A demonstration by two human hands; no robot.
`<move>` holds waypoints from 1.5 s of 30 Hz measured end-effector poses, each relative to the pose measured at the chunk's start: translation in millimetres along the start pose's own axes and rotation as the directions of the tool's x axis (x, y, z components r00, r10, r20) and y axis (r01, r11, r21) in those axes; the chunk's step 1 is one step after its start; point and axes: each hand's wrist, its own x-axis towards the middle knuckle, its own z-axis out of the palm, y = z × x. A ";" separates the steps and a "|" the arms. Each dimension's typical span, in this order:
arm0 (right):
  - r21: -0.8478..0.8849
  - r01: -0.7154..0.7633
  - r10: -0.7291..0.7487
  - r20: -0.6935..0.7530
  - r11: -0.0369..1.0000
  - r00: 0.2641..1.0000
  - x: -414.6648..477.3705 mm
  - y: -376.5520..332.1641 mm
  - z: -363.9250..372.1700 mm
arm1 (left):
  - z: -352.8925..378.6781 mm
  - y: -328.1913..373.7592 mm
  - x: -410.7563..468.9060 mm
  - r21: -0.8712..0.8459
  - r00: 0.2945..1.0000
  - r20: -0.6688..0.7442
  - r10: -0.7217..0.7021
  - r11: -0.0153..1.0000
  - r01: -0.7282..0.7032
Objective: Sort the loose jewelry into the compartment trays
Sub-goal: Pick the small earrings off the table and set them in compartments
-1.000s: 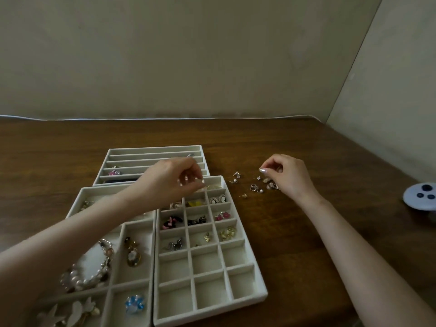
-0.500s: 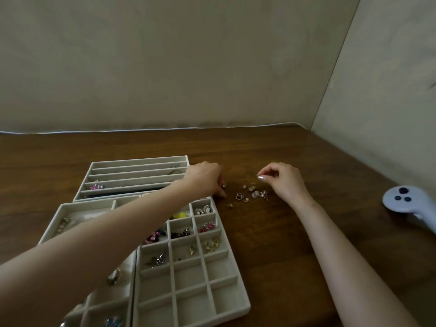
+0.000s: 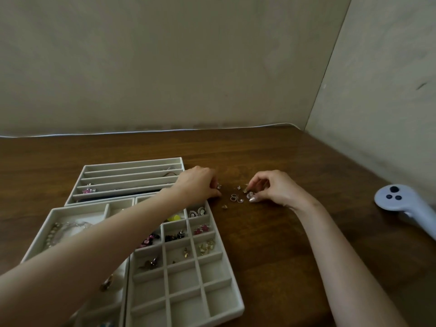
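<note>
The loose jewelry (image 3: 236,198) lies on the tabletop (image 3: 271,244) at 1 o'clock of the grid tray (image 3: 232,300), likely for short carries; the right hand (image 3: 276,188) pinches a gold piece (image 3: 245,190), while the left hand (image 3: 197,185) curls at the pile's 9 o'clock edge, its grip hidden.

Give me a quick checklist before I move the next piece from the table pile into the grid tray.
1. Loose jewelry lies on the table between the hands: ok.
2. Grid tray has empty near compartments: ok.
3. Left hand has a grip on a piece: cannot tell, fingers hide it.
4. Right hand has a grip on a piece: cannot tell, fingers curl over the pile.
5. Controller lies apart from the pile: ok.
</note>
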 end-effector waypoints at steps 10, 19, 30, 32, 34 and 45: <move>-0.023 0.031 -0.030 0.030 0.999 0.999 0.8 -1.8 3.6 | -3.8 -3.5 -10.8 -0.037 0.989 -0.139 0.051 0.998 -0.057; -0.188 0.166 -0.172 -0.017 0.968 0.985 3.6 -7.0 16.1 | -25.7 -1.3 -46.0 -0.242 0.969 -0.224 0.103 0.957 -0.158; -0.162 0.231 -0.235 -0.011 0.959 0.972 -1.4 -11.4 20.3 | -41.7 13.7 -116.5 -0.390 0.926 0.045 0.375 0.860 -0.330; -0.143 0.253 -0.257 -0.012 0.957 0.966 -3.3 -13.8 21.4 | -36.8 18.2 -120.6 -0.350 0.914 0.071 0.399 0.868 -0.352; -0.118 0.266 -0.269 -0.014 0.957 0.963 -4.8 -15.6 22.9 | -31.4 20.6 -121.8 -0.323 0.907 0.077 0.415 0.871 -0.371; 0.236 0.342 -0.344 -0.037 0.909 0.938 -13.8 -23.5 18.4 | -35.0 -1.0 -119.7 -0.385 0.956 0.001 0.294 0.882 -0.271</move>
